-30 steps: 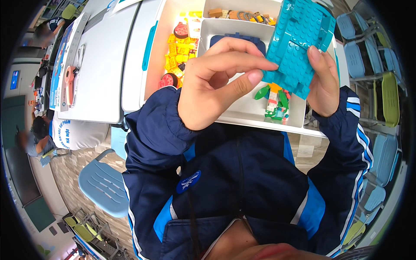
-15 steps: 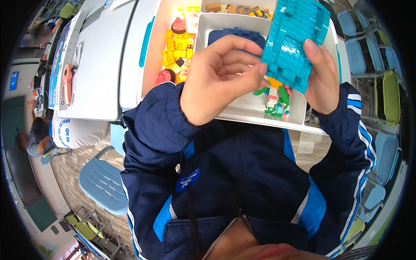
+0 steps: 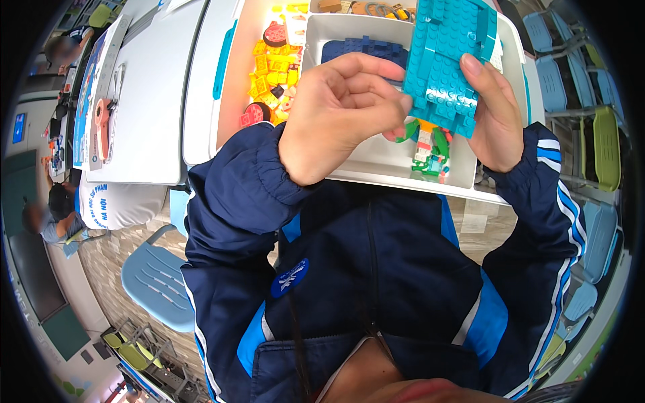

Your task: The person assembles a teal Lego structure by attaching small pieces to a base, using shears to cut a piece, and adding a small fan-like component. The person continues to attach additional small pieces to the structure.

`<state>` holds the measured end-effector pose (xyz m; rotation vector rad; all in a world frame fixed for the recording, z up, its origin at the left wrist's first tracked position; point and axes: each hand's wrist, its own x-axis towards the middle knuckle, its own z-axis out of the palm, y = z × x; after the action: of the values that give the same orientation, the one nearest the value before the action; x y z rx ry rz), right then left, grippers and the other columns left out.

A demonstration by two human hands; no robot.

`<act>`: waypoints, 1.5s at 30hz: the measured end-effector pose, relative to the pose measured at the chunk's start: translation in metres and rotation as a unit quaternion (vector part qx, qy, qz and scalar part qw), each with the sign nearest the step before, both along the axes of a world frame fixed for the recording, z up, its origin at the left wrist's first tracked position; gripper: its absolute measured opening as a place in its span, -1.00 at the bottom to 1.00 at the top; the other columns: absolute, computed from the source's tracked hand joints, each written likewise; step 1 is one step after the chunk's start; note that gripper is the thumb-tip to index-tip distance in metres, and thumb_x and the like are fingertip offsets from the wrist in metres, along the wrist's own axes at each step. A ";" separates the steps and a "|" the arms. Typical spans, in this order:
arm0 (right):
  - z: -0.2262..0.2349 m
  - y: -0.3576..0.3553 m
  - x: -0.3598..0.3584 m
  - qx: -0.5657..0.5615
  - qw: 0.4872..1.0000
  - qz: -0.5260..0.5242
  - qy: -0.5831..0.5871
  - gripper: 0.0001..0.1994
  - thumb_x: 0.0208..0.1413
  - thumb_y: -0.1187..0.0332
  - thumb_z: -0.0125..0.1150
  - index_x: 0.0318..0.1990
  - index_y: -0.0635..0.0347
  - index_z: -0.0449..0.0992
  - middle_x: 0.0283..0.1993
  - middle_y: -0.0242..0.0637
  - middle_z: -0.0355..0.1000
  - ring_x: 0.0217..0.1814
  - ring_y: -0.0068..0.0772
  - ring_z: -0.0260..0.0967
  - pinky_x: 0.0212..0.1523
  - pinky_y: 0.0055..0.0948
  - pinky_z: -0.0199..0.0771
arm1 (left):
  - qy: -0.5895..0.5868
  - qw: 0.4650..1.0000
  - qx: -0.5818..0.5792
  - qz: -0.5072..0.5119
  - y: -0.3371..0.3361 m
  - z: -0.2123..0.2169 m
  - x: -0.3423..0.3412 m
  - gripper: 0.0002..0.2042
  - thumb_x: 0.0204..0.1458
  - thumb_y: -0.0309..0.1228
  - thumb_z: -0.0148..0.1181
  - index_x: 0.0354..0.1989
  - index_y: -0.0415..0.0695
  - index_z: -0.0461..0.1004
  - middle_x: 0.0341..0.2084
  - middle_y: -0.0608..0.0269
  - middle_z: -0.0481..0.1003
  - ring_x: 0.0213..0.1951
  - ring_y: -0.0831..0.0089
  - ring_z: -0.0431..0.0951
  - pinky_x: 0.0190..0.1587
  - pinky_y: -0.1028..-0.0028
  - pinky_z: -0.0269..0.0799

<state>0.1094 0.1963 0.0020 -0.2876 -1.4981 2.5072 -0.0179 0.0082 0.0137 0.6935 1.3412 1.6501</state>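
A teal build of studded toy bricks is raised above the near part of a white sorting tray. My right hand grips its right side, with the thumb on the studded face. Beside its lower left edge is my left hand, its fingers curled and the thumb drawn in against them. Whatever those fingertips pinch, if anything, is hidden. Below the build, a small figure of green, white and orange bricks lies in the tray. A dark blue brick piece sits behind my left hand.
Yellow bricks and wheels with red hubs fill the tray's left compartment. Left of it stands a white table with a pink tool and a flat box. A blue chair is at lower left; people sit farther left.
The teal build has shifted slightly left and up, and its tilt is a little different. My left thumb has drawn in closer to the curled fingers. My right hand keeps its grip.
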 end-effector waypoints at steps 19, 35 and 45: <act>0.010 0.006 -0.002 -0.039 0.992 0.119 -0.021 -0.52 0.32 0.06 0.12 0.18 0.27 0.40 0.10 -0.27 0.49 0.05 -0.54 0.49 0.13 -0.43 0.52 | -0.225 0.962 0.069 -0.135 -0.006 0.001 -0.009 -0.45 0.28 -0.26 0.04 0.38 -0.21 0.09 0.14 0.01 0.41 0.13 0.17 0.49 0.24 0.22 0.37; 0.014 0.032 0.009 0.172 0.983 0.059 -0.005 -0.59 0.34 0.38 0.02 0.29 0.34 0.32 0.03 -0.16 0.48 -0.06 -0.54 0.31 0.13 -0.49 0.33 | -0.246 0.960 0.095 -0.093 -0.015 -0.001 -0.016 -0.41 0.11 -0.68 0.17 0.32 -0.19 0.11 0.09 -0.05 0.48 0.11 0.16 0.54 0.14 0.20 0.51; 0.030 0.007 0.019 0.342 0.938 -0.056 0.022 -0.72 0.18 0.59 0.21 0.04 0.41 0.54 -0.07 -0.06 0.56 -0.05 -0.34 0.55 -0.05 -0.45 0.59 | -0.242 0.969 0.027 -0.044 -0.013 -0.002 -0.011 -0.38 0.06 -0.64 0.19 0.34 -0.15 0.18 -0.09 0.17 0.58 -0.20 0.48 0.59 -0.16 0.53 0.43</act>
<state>0.1279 0.2034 0.0321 -0.1840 -2.1347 1.7420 -0.0292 -0.0044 0.0117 0.3400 0.9055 1.6527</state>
